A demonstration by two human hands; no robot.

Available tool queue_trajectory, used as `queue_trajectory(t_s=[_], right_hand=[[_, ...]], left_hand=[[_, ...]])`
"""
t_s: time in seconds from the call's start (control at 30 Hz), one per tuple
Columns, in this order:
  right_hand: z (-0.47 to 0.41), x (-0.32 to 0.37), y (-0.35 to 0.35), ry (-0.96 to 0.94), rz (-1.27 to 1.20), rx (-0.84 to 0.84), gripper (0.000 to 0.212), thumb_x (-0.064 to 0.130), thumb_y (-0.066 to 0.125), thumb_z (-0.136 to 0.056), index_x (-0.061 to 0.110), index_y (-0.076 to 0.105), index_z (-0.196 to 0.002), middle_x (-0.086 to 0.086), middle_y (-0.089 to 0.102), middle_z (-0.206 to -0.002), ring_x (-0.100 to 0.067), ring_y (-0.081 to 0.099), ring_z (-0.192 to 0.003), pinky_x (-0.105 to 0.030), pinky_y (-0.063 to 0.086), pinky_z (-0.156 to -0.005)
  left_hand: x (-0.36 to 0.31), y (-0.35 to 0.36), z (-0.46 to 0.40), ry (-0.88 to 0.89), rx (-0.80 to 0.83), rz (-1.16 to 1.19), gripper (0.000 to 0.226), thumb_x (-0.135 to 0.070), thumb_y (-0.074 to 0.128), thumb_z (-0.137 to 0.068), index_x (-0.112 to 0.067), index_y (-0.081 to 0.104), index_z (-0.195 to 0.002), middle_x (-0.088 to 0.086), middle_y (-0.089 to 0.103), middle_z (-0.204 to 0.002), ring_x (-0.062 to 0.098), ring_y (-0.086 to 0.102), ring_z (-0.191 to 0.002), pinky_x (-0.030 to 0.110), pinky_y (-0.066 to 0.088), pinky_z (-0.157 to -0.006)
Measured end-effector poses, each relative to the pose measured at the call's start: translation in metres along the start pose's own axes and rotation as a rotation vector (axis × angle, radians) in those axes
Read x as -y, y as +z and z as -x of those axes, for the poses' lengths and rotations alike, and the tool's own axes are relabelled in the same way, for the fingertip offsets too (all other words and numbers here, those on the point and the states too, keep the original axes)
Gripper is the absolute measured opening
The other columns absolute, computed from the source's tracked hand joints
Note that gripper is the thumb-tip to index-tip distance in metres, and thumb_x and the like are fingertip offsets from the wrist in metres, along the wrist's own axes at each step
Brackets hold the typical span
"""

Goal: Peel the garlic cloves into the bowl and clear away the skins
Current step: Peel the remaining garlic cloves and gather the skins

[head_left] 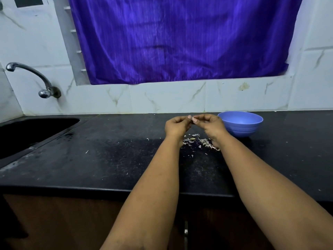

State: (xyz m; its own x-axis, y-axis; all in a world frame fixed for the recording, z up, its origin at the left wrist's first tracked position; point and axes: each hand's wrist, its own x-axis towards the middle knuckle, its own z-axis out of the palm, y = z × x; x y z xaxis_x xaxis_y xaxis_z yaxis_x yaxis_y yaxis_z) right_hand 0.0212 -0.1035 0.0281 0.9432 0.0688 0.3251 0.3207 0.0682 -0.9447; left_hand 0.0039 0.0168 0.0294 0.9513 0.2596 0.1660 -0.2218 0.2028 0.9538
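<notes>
1. Black worktop [108,159]; blue bowl [240,123] right, skins [198,142] under wrists.
2. Left hand [177,126] and right hand [210,125]: fingers pinch garlic clove [192,118] above worktop.
3. Clove mostly hidden; axis indeterminate.

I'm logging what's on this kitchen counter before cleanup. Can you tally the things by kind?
Blue bowl: 1
Pile of garlic skins: 1
Hands: 2, left hand, right hand
Tap: 1
Sink: 1
Total: 6

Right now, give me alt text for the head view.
Both hands, left hand and right hand, pinch a small garlic clove above scattered skins on a black counter, blue bowl just right.
</notes>
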Motion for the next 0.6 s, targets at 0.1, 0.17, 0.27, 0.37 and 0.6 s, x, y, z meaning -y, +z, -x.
queue_trajectory(t_s=[0.1,0.17,0.27,0.37,0.6], right_hand=[[0.0007,-0.0016,0.0035,0.001,0.046,-0.002,0.006,0.005,0.07,-0.084,0.01,0.066,-0.086,-0.002,0.069,-0.085,-0.012,0.066,-0.086,-0.029,0.05,-0.095],[-0.0002,-0.003,0.0036,-0.018,0.095,-0.018,0.01,0.006,0.071,-0.084,0.015,0.066,-0.082,-0.006,0.07,-0.086,-0.018,0.067,-0.089,-0.033,0.051,-0.096],[-0.0018,-0.0043,0.001,-0.042,0.196,-0.033,0.012,0.011,0.074,-0.083,0.02,0.068,-0.079,-0.011,0.073,-0.091,-0.025,0.069,-0.094,-0.04,0.054,-0.094],[-0.0023,-0.0051,-0.0009,-0.082,0.259,-0.046,0.015,0.014,0.077,-0.08,0.025,0.068,-0.074,-0.004,0.074,-0.085,-0.026,0.07,-0.093,-0.045,0.055,-0.091],[-0.0014,-0.001,-0.0003,-0.112,0.244,-0.065,0.023,0.002,0.079,-0.074,0.022,0.067,-0.073,0.0,0.071,-0.079,-0.021,0.069,-0.083,-0.037,0.057,-0.085]], left_hand=[[0.0005,-0.0004,-0.0003,0.026,0.003,0.002,0.009,-0.002,0.07,-0.084,-0.006,0.066,-0.077,0.006,0.066,-0.072,0.011,0.062,-0.064,0.015,0.053,-0.061],[0.0006,0.0005,0.0012,0.03,-0.001,0.011,0.009,0.0,0.069,-0.083,-0.005,0.066,-0.077,0.006,0.066,-0.071,0.009,0.062,-0.061,0.014,0.052,-0.058],[-0.0001,0.0006,0.0035,0.024,-0.02,0.037,0.011,0.005,0.069,-0.082,-0.004,0.065,-0.076,0.007,0.065,-0.07,0.004,0.061,-0.051,0.012,0.049,-0.053],[-0.0008,0.0009,0.0026,0.008,-0.033,0.039,0.011,0.006,0.067,-0.083,-0.003,0.065,-0.077,0.009,0.065,-0.073,0.009,0.061,-0.053,0.014,0.051,-0.053],[-0.0017,0.0036,0.0029,0.004,0.002,0.073,0.009,-0.001,0.065,-0.088,-0.006,0.061,-0.081,0.007,0.063,-0.073,0.008,0.061,-0.058,0.014,0.052,-0.057]])
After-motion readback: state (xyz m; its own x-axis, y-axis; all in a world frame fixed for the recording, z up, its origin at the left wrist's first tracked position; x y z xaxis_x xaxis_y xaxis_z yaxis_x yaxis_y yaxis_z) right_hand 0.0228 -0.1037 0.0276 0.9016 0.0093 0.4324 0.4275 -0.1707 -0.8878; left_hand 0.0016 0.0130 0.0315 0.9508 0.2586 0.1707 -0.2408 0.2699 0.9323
